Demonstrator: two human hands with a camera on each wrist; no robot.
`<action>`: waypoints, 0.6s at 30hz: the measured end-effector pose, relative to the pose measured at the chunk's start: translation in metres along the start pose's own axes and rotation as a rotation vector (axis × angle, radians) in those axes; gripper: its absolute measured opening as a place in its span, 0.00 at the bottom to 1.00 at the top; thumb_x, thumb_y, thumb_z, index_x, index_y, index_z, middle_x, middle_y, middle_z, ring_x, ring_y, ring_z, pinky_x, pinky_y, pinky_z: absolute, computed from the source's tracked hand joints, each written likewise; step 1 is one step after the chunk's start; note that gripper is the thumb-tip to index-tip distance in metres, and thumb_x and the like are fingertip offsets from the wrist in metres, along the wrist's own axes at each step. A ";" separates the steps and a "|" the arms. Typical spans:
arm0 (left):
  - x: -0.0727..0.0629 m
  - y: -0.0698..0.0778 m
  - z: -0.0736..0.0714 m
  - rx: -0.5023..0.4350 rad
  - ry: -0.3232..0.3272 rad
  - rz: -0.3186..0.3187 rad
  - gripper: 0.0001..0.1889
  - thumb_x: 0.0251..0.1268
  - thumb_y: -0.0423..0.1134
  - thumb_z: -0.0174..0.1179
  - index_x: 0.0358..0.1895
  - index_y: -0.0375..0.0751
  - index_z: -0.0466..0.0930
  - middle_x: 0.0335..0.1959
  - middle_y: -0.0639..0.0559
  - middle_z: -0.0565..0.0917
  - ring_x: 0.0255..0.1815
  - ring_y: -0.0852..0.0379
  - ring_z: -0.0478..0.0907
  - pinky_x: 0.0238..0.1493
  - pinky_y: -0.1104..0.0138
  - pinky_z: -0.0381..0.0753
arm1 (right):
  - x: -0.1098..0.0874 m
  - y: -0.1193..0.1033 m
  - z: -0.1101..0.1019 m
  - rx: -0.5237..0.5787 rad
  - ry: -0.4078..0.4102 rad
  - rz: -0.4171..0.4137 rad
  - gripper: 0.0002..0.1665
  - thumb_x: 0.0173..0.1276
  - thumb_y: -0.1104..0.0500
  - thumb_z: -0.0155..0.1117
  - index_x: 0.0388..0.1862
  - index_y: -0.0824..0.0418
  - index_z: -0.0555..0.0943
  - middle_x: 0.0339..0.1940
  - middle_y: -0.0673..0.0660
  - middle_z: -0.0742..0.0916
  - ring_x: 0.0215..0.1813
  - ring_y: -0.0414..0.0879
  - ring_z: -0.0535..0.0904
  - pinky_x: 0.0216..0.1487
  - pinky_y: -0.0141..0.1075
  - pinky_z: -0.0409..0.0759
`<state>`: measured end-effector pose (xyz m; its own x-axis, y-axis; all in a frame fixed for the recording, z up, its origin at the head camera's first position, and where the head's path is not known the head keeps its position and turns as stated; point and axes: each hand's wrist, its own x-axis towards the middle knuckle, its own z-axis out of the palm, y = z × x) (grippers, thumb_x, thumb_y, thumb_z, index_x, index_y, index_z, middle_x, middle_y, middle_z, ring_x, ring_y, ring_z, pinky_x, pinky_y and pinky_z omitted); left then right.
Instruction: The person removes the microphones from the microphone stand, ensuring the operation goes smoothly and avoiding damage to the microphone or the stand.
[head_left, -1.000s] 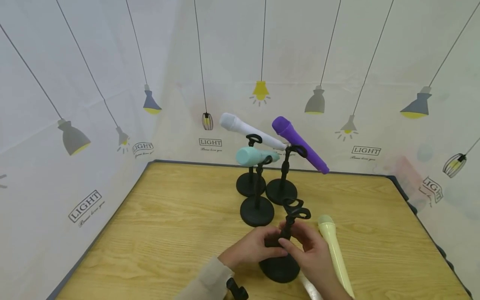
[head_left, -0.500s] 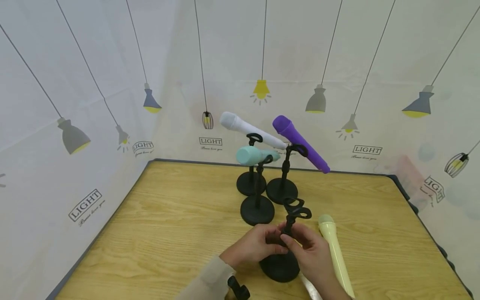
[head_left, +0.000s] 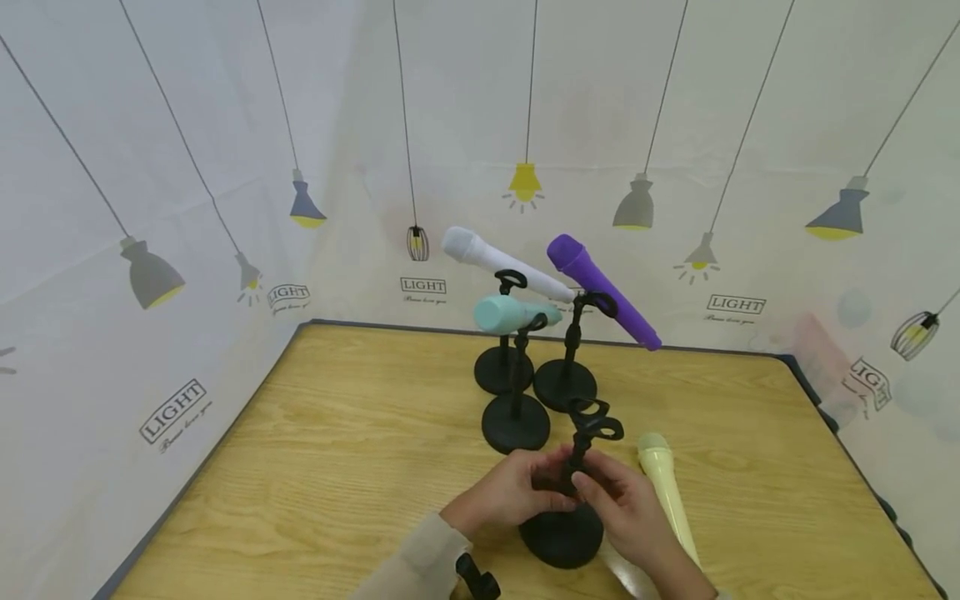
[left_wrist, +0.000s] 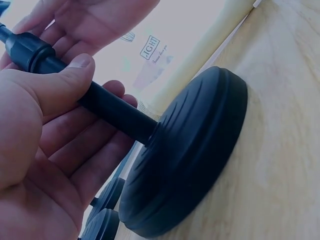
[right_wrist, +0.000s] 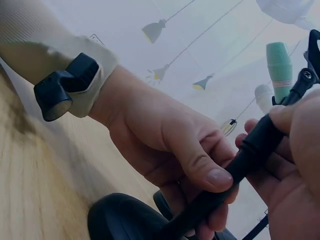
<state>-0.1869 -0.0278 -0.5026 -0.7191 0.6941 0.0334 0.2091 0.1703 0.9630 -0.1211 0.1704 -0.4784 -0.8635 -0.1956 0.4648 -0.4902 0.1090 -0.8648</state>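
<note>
A black tabletop microphone stand [head_left: 561, 537] with ring-shaped clips at its top stands upright close to me. My left hand [head_left: 504, 493] grips its pole from the left, thumb across the front, as the left wrist view shows at close range. My right hand [head_left: 630, 508] pinches the thicker collar [right_wrist: 260, 137] higher on the pole. The round base [left_wrist: 190, 155] seems to rest on the wooden table. Right of my right hand lies a pale yellow microphone [head_left: 663, 475]. A shiny whitish object [head_left: 626, 571] lies partly hidden under my right forearm.
Several more black stands are grouped behind, bearing a white microphone [head_left: 510, 265], a mint-green microphone [head_left: 501, 313] and a purple microphone [head_left: 603, 290]. A lamp-printed backdrop [head_left: 360, 208] surrounds the wooden table [head_left: 322, 433]. A small black device [head_left: 476, 577] sits at my left cuff.
My right thumb has shifted slightly to the right around the stand's collar. My left hand keeps its hold on the pole, and the stand stays in place.
</note>
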 end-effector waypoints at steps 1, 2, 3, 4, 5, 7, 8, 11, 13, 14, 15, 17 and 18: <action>0.000 0.000 0.000 0.006 0.000 -0.004 0.26 0.72 0.33 0.72 0.72 0.49 0.82 0.55 0.50 0.93 0.55 0.69 0.87 0.59 0.75 0.84 | 0.000 -0.001 0.000 0.005 -0.006 0.026 0.19 0.78 0.76 0.61 0.64 0.79 0.80 0.60 0.45 0.91 0.54 0.32 0.87 0.50 0.27 0.87; 0.001 -0.001 0.000 0.014 -0.001 -0.008 0.26 0.73 0.34 0.72 0.72 0.50 0.82 0.55 0.51 0.93 0.55 0.69 0.87 0.60 0.74 0.84 | 0.001 -0.002 0.001 0.003 -0.003 0.056 0.20 0.77 0.75 0.63 0.65 0.78 0.80 0.61 0.49 0.91 0.55 0.33 0.87 0.52 0.26 0.87; 0.001 -0.001 -0.001 0.022 0.001 -0.012 0.26 0.73 0.35 0.72 0.72 0.51 0.82 0.56 0.52 0.93 0.56 0.69 0.87 0.61 0.74 0.84 | 0.001 -0.004 0.003 -0.002 0.011 0.096 0.20 0.77 0.73 0.65 0.66 0.76 0.80 0.61 0.53 0.91 0.56 0.33 0.87 0.54 0.26 0.86; 0.001 -0.001 -0.001 0.031 0.005 -0.015 0.25 0.74 0.35 0.71 0.72 0.52 0.82 0.57 0.53 0.92 0.57 0.69 0.86 0.62 0.74 0.83 | 0.002 -0.006 0.006 -0.012 0.031 0.138 0.21 0.76 0.71 0.68 0.66 0.74 0.81 0.62 0.57 0.91 0.57 0.33 0.87 0.56 0.25 0.85; 0.001 -0.002 -0.002 0.039 0.009 -0.017 0.25 0.74 0.36 0.71 0.72 0.52 0.82 0.58 0.53 0.92 0.58 0.69 0.86 0.62 0.74 0.83 | 0.004 -0.008 0.009 -0.023 0.057 0.180 0.22 0.74 0.69 0.71 0.65 0.72 0.82 0.62 0.60 0.90 0.57 0.33 0.87 0.58 0.24 0.84; 0.001 -0.002 -0.003 0.050 0.013 -0.017 0.26 0.75 0.37 0.71 0.73 0.53 0.81 0.62 0.54 0.91 0.61 0.67 0.85 0.63 0.73 0.83 | 0.006 -0.012 0.016 -0.045 0.113 0.250 0.22 0.72 0.65 0.76 0.63 0.68 0.85 0.60 0.63 0.91 0.57 0.33 0.87 0.59 0.24 0.84; 0.001 -0.002 -0.003 0.055 0.014 -0.013 0.26 0.75 0.37 0.71 0.74 0.52 0.81 0.64 0.53 0.90 0.63 0.65 0.85 0.64 0.73 0.82 | 0.008 -0.013 0.019 -0.054 0.138 0.273 0.22 0.71 0.64 0.77 0.61 0.67 0.86 0.60 0.64 0.91 0.57 0.33 0.87 0.58 0.24 0.83; 0.001 -0.002 -0.002 0.057 0.015 -0.003 0.27 0.75 0.37 0.71 0.74 0.49 0.80 0.73 0.52 0.83 0.72 0.62 0.80 0.67 0.72 0.81 | 0.009 -0.014 0.025 -0.065 0.192 0.288 0.19 0.69 0.65 0.78 0.57 0.66 0.87 0.55 0.62 0.92 0.55 0.32 0.87 0.57 0.24 0.84; 0.001 -0.001 -0.001 0.052 0.010 -0.001 0.26 0.75 0.37 0.71 0.73 0.48 0.81 0.76 0.51 0.81 0.74 0.61 0.78 0.69 0.72 0.79 | 0.007 -0.012 0.025 -0.060 0.213 0.257 0.16 0.69 0.69 0.77 0.55 0.68 0.88 0.52 0.62 0.93 0.54 0.32 0.88 0.56 0.23 0.84; 0.001 -0.001 -0.001 0.049 0.006 -0.001 0.25 0.75 0.37 0.71 0.72 0.47 0.82 0.75 0.49 0.81 0.73 0.62 0.79 0.69 0.72 0.79 | 0.006 -0.011 0.024 -0.053 0.218 0.237 0.16 0.68 0.71 0.76 0.54 0.69 0.88 0.51 0.61 0.93 0.53 0.32 0.88 0.57 0.23 0.84; 0.001 -0.001 0.000 0.040 0.003 -0.002 0.24 0.75 0.36 0.71 0.71 0.47 0.83 0.74 0.48 0.83 0.72 0.63 0.80 0.69 0.73 0.80 | 0.005 -0.009 0.023 -0.049 0.219 0.211 0.16 0.68 0.72 0.75 0.54 0.71 0.88 0.50 0.59 0.93 0.53 0.31 0.88 0.57 0.23 0.84; 0.000 0.000 0.000 0.028 -0.003 -0.004 0.21 0.75 0.36 0.71 0.68 0.48 0.85 0.68 0.46 0.87 0.66 0.65 0.83 0.67 0.73 0.80 | 0.003 -0.006 0.020 -0.044 0.210 0.158 0.16 0.67 0.75 0.74 0.53 0.73 0.87 0.50 0.54 0.93 0.53 0.31 0.88 0.57 0.22 0.84; 0.000 0.000 0.000 0.022 -0.007 -0.003 0.20 0.75 0.35 0.71 0.66 0.48 0.86 0.65 0.46 0.89 0.63 0.66 0.85 0.65 0.73 0.81 | 0.002 -0.004 0.019 -0.042 0.199 0.136 0.16 0.67 0.76 0.74 0.53 0.73 0.87 0.50 0.51 0.93 0.53 0.31 0.88 0.57 0.22 0.84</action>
<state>-0.1869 -0.0279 -0.5023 -0.7154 0.6981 0.0290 0.2220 0.1877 0.9568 -0.1187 0.1510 -0.4771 -0.9263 0.0197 0.3762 -0.3683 0.1625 -0.9154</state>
